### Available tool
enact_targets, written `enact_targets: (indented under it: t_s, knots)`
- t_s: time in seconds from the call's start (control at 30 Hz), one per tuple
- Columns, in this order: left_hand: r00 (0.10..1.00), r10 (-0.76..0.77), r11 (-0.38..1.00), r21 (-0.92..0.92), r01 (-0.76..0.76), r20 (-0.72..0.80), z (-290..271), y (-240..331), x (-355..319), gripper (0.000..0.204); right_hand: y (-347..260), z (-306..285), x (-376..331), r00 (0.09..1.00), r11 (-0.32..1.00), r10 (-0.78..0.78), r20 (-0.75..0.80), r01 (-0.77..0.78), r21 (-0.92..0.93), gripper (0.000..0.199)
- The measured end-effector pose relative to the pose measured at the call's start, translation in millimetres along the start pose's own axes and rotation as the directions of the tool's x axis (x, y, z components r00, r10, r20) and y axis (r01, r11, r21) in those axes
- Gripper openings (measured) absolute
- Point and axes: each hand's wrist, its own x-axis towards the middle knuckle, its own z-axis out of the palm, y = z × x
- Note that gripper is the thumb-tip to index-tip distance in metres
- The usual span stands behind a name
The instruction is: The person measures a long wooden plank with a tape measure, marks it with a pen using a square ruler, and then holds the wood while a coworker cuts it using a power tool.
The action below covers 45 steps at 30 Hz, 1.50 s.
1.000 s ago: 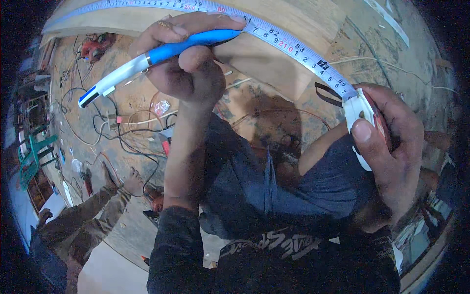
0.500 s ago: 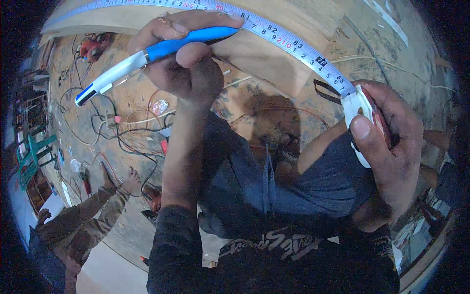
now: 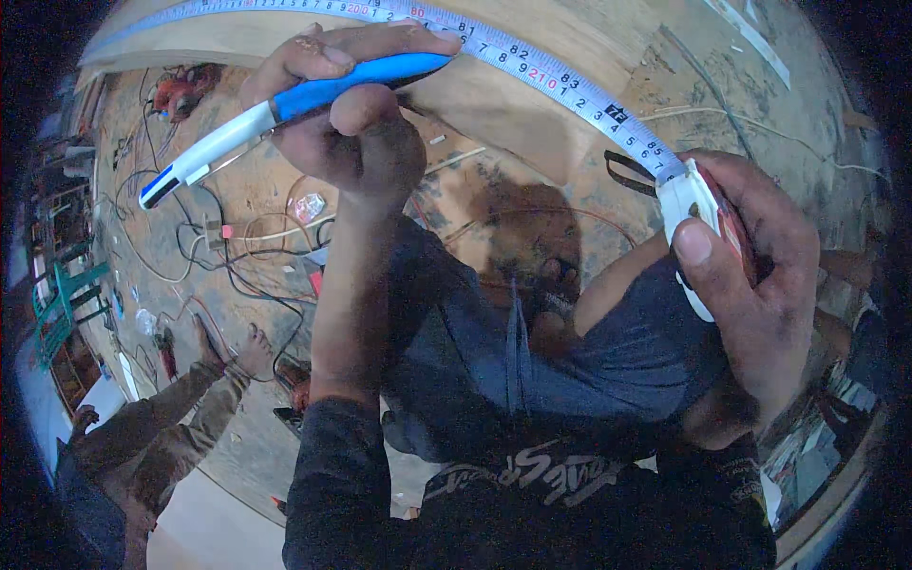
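Note:
My left hand (image 3: 366,114) is closed round a blue and white pen (image 3: 318,93), its tapered blue end beside my fingertips and its white end pointing down to the left. My fingertips touch or nearly touch the lower edge of a pulled-out measuring tape (image 3: 532,68). The blade runs from the upper left along a pale wooden board (image 3: 560,133), curving down to the right. There my right hand (image 3: 760,275) grips the white and red tape case (image 3: 701,211), thumb on its near side. A dark wrist strap (image 3: 629,173) hangs from the case.
Tangled cables (image 3: 237,256) and a red power tool (image 3: 182,93) lie on the dusty floor. Another person's legs (image 3: 180,427) stretch out at lower left, near a green plastic chair (image 3: 66,294). A clear plastic bag (image 3: 307,207) lies by the cables.
Both hands, the pen and the tape have shifted very slightly to the left in the picture. Both grips are the same.

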Motion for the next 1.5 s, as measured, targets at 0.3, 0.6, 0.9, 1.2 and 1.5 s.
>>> enact_targets:
  t_s: [0.3,0.6,0.9,1.2,1.5]
  knots:
    - [0.989,-0.073,0.992,0.109,0.058,0.131,-9,12,5,0.043,0,4,0,1.000,0.997,0.014,-0.010,-0.013,0.080,0.047]
    - [0.998,-0.025,0.999,0.023,0.024,0.062,-3,3,2,0.042,2,5,2,1.000,0.999,0.005,-0.021,-0.004,0.054,0.046]
    - [0.970,-0.234,0.972,-0.002,0.235,-0.067,7,19,3,0.043,0,0,5,1.000,1.000,0.001,0.010,-0.001,0.012,0.048]
    - [0.946,-0.318,0.948,-0.039,0.316,-0.064,5,28,6,0.048,4,1,2,0.999,0.998,-0.046,0.020,0.045,0.037,0.054]
    - [0.942,-0.326,0.945,-0.042,0.323,-0.077,5,28,6,0.040,4,-1,2,0.999,0.993,0.023,0.039,-0.027,0.111,0.060]
